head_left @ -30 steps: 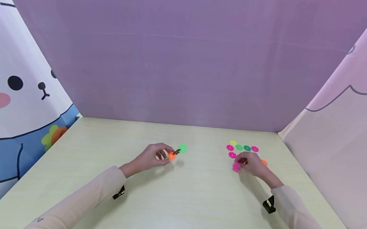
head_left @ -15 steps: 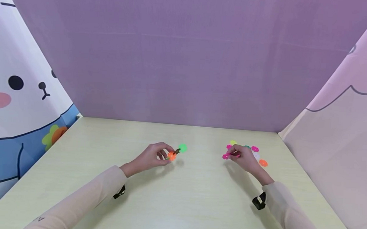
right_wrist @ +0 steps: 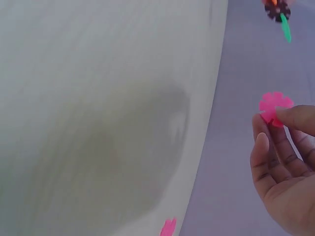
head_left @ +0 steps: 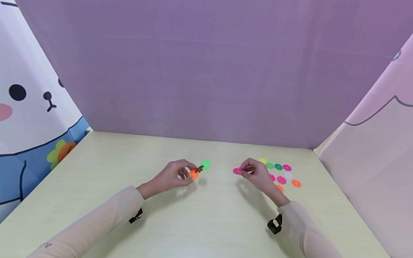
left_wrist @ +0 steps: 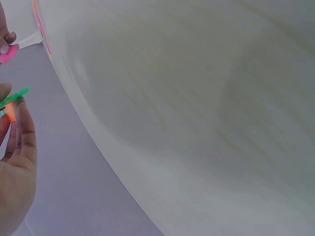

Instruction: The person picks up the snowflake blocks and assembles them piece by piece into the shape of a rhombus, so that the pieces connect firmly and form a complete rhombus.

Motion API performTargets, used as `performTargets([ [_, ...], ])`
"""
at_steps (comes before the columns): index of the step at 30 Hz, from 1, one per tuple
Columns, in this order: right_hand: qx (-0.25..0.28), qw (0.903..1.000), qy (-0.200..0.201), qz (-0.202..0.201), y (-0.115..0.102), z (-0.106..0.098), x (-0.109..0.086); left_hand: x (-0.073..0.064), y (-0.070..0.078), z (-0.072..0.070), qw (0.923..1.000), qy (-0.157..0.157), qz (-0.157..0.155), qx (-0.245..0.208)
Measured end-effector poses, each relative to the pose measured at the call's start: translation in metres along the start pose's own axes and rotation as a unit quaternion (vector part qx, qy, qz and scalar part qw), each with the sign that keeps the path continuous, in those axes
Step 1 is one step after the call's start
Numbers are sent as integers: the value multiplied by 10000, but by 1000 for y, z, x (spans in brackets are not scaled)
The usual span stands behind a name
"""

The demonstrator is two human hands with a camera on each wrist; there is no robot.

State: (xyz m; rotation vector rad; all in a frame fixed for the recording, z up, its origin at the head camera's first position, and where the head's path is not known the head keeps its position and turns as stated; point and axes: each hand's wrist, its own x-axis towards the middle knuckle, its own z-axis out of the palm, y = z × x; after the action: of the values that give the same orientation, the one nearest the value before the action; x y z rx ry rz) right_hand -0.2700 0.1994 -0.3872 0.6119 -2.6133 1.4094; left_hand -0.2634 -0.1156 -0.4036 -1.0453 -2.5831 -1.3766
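Note:
In the head view my left hand holds a small joined cluster of notched plastic snowflake discs: an orange disc, a brown disc and a bright green disc at the far end. The left wrist view shows a green disc at the fingertips. Across from it, my right hand pinches a pink snowflake disc between thumb and fingers. That pink disc shows its notched rim in the right wrist view. A gap separates it from the cluster, and both are raised above the table.
Several loose discs lie on the pale table at the right, among them a yellow disc, a dark green disc, a white disc and an orange disc. A purple backdrop rises behind the table.
My right hand has lifted away from the loose discs and moved left with the pink disc, closer to the left hand. The left hand has stayed nearly still, holding its cluster.

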Motion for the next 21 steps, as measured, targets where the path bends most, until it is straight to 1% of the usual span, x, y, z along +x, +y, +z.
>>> performTargets([
  [2, 6, 10000, -30, 47, -5, 6, 2, 0, 0, 1, 10000, 18, -3, -22],
  [4, 26, 10000, -13, 66, -1, 14, 6, 0, 0, 1, 10000, 23, -4, -43],
  [5, 26, 10000, -10, 61, -4, 17, 7, 0, 0, 2, 10000, 24, -8, -45],
  [13, 320, 9991, 152, -247, -48, 32, 5, 1, 0, 3, 10000, -5, -34, 27],
  [21, 420, 9977, 322, -412, -60, 42, 8, 2, 1, 4, 10000, -50, -11, 58],
])
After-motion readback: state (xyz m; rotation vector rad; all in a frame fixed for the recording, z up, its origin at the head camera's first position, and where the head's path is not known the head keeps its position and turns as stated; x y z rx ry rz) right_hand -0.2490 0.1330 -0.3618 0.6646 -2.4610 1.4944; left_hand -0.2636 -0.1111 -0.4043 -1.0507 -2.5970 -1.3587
